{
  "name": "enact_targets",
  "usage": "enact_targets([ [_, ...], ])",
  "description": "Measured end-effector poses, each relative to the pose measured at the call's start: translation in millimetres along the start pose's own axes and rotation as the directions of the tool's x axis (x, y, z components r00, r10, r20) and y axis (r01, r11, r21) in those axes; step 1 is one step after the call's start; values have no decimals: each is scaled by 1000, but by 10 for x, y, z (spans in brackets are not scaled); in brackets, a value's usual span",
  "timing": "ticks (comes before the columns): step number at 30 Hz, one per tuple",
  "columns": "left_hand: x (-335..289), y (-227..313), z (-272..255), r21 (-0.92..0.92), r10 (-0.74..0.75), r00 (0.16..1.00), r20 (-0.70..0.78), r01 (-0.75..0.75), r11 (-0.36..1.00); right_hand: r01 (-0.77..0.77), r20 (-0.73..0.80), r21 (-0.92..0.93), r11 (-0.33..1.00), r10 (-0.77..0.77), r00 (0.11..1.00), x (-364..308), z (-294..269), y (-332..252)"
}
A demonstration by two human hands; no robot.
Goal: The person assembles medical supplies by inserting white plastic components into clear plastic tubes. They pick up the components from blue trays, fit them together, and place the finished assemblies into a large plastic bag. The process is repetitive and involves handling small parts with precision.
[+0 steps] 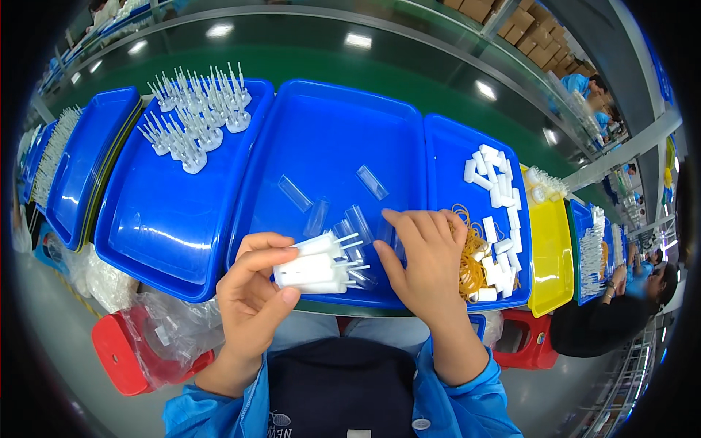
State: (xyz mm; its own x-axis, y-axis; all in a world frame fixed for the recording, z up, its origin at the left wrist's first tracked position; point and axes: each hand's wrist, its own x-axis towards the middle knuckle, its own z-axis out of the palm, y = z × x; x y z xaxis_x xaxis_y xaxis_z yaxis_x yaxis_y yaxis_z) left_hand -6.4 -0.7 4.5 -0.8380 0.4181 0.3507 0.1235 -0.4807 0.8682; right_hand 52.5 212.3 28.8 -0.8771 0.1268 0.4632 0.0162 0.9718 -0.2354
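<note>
Currently | left hand [252, 292] clasped round white pieces [310, 271], probably to leave thin prongs [358, 268] free | right hand [427, 263] parted, seemingly empty, beside clear tubes [372, 182]

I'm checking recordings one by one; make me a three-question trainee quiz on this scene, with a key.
1. Which hand holds the bundle of white pieces?
2. True or false: the yellow tray stands to the right of the tray that holds the rubber bands.
3. Fill in (see-through or yellow): the loose pieces lying in the middle blue tray are ____.

Key: 1. The left hand. 2. True. 3. See-through.
</note>
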Motion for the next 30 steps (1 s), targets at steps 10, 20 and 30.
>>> enact_targets([
  [10, -12, 17, 162, 44, -31, 996, 79, 28, 999, 13, 109, -19, 1000, -11, 994, -20, 23, -20],
  [20, -30, -13, 191, 75, -31, 995, 92, 24, 997, -160, -117, 511, 845, 253, 960, -127, -180, 83],
  [30, -5, -17, 250, 64, -47, 992, 114, 39, 997, -147, 67, 976, 159, 423, 904, -374, -275, 2],
])
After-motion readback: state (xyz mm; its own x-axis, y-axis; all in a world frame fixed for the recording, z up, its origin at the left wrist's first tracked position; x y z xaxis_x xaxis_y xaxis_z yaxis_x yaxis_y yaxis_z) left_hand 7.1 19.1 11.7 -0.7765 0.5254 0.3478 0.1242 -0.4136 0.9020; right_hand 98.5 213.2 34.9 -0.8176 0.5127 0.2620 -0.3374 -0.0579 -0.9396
